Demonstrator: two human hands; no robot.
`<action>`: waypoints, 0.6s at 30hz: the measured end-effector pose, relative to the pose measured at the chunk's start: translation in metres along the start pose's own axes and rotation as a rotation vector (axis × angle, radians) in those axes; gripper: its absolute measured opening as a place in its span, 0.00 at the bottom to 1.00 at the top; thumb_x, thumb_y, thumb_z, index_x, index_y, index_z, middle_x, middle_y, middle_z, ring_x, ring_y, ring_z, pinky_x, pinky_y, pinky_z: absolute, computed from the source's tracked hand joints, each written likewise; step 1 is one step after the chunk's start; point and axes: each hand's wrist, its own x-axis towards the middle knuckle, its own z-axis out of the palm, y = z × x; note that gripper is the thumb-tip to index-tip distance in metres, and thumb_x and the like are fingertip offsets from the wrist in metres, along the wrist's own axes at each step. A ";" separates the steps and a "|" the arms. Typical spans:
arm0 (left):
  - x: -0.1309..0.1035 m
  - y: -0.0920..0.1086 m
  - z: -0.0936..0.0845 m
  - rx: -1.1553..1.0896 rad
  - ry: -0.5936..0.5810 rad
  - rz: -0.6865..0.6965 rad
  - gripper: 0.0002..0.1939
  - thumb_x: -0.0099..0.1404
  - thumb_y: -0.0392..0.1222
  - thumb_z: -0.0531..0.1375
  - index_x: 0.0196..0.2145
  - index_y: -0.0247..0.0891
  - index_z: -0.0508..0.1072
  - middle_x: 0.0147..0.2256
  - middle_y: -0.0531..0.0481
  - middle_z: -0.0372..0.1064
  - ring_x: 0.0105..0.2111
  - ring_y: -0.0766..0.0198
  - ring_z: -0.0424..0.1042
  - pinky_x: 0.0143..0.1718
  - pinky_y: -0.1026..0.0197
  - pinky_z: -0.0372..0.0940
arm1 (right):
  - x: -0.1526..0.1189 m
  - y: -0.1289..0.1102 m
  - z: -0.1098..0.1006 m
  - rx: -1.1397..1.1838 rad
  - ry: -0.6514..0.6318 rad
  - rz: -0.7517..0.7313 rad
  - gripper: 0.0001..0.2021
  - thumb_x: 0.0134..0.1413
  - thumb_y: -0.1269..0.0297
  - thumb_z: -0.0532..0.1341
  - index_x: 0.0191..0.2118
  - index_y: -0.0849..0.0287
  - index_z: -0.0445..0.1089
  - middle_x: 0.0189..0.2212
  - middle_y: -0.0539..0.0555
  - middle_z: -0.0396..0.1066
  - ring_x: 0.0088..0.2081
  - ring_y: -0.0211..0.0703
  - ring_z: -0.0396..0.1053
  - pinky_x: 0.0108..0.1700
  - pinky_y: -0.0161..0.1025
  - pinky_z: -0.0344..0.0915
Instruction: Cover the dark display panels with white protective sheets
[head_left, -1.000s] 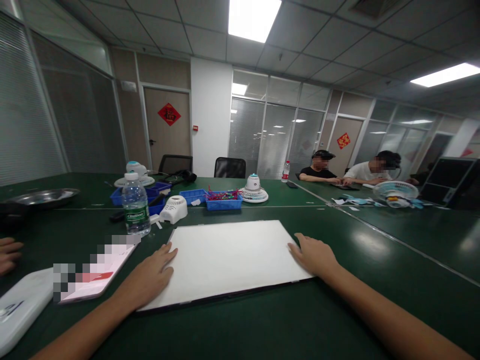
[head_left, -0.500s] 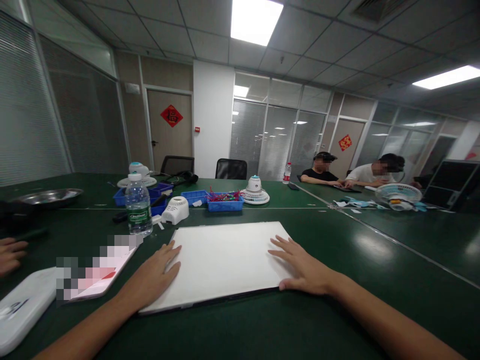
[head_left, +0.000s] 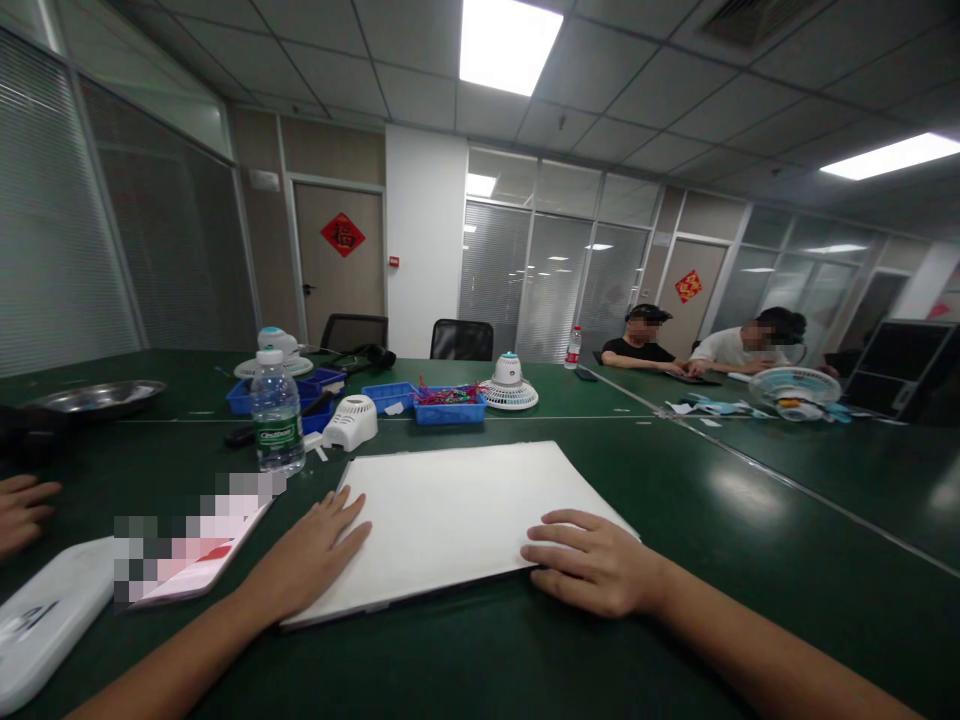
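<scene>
A large white sheet (head_left: pixel 450 530), blank on its upper face, lies flat on the green table before me. A thin dark layer shows beneath its near edge; what that is I cannot tell. My left hand (head_left: pixel 319 555) rests along the sheet's left side, fingers stretched and apart on the surface. At the near right part, my right hand (head_left: pixel 592 565) lies over the edge, with its fingers apart and slightly bent on the paper. Neither hand grips anything.
Left of the sheet are a water bottle (head_left: pixel 278 420), a pink-white flat item (head_left: pixel 214 570) and a white case (head_left: pixel 56 600). Another person's hand (head_left: pixel 26 515) is at far left. Beyond sit blue trays (head_left: pixel 450 412) and white fan parts (head_left: pixel 352 424). Two people sit at the far right.
My right hand has slid toward me and a little left, from the sheet's right side to its near edge. My left hand stays almost in place.
</scene>
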 end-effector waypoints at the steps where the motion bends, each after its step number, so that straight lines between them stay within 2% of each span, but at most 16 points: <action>1: 0.001 -0.003 -0.002 -0.042 0.007 -0.007 0.35 0.71 0.57 0.41 0.67 0.36 0.60 0.69 0.44 0.50 0.69 0.47 0.49 0.68 0.43 0.49 | 0.001 -0.001 -0.002 -0.022 0.003 -0.037 0.13 0.64 0.70 0.58 0.52 0.56 0.73 0.56 0.59 0.73 0.60 0.51 0.68 0.60 0.52 0.66; 4: 0.007 -0.017 -0.009 -0.192 0.105 -0.038 0.32 0.72 0.50 0.39 0.64 0.36 0.66 0.66 0.47 0.60 0.66 0.52 0.60 0.67 0.46 0.53 | 0.000 0.001 -0.008 -0.124 0.041 -0.080 0.13 0.63 0.69 0.59 0.50 0.54 0.74 0.57 0.58 0.72 0.59 0.53 0.69 0.54 0.50 0.72; 6: 0.011 -0.026 -0.014 -0.290 0.166 -0.075 0.29 0.69 0.46 0.44 0.61 0.39 0.70 0.62 0.49 0.66 0.63 0.51 0.65 0.65 0.46 0.58 | -0.003 0.004 -0.011 -0.214 0.094 -0.104 0.11 0.62 0.68 0.61 0.48 0.54 0.76 0.58 0.57 0.71 0.59 0.53 0.69 0.49 0.47 0.75; 8: 0.013 -0.030 -0.018 -0.373 0.167 -0.090 0.27 0.64 0.42 0.51 0.59 0.41 0.73 0.60 0.50 0.70 0.61 0.50 0.68 0.63 0.47 0.61 | -0.007 0.009 -0.014 -0.291 0.161 -0.131 0.10 0.59 0.69 0.63 0.46 0.57 0.76 0.58 0.58 0.71 0.59 0.55 0.69 0.47 0.46 0.76; 10: 0.012 -0.030 -0.020 -0.404 0.141 -0.037 0.27 0.61 0.41 0.54 0.58 0.42 0.74 0.60 0.50 0.70 0.61 0.49 0.68 0.63 0.47 0.61 | -0.012 0.014 -0.016 -0.334 0.200 -0.140 0.11 0.58 0.70 0.64 0.46 0.61 0.76 0.58 0.61 0.71 0.59 0.58 0.68 0.47 0.46 0.76; 14: 0.003 -0.019 -0.022 -0.317 0.132 0.181 0.31 0.61 0.49 0.61 0.62 0.43 0.70 0.65 0.48 0.62 0.64 0.49 0.63 0.67 0.45 0.54 | -0.025 0.023 -0.022 -0.344 0.191 -0.069 0.13 0.60 0.72 0.62 0.50 0.61 0.74 0.58 0.62 0.70 0.61 0.57 0.65 0.51 0.48 0.75; 18: -0.004 -0.013 -0.020 -0.226 0.139 0.241 0.32 0.63 0.51 0.60 0.64 0.46 0.66 0.66 0.48 0.61 0.65 0.50 0.62 0.68 0.44 0.52 | -0.035 0.029 -0.024 -0.312 0.209 -0.016 0.16 0.62 0.75 0.57 0.54 0.63 0.72 0.58 0.64 0.70 0.63 0.57 0.63 0.52 0.50 0.73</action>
